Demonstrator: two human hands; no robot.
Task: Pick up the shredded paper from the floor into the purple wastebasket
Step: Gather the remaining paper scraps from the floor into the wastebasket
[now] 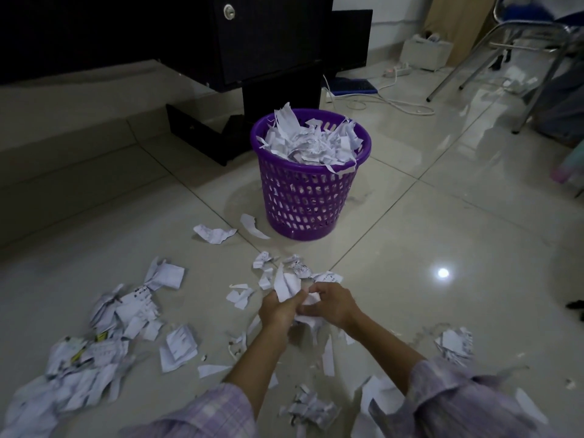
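The shredded paper [136, 311] looks light, limp and crumply; my guess is it compresses easily but sheds loose strips, so it is best bunched from underneath into a wad. Both hands meet at about six o'clock from the purple wastebasket [308, 197], just above the floor [410, 248]. The left hand [278, 308] has its fingers curled round a white clump, and the right hand [335, 303] pinches the same clump from the other side. More scraps lie scattered toward eight o'clock and four o'clock. The basket is already heaped over its rim.

Purple wastebasket [303, 197], white paper scraps [177, 346], lilac plaid sleeves [458, 390].
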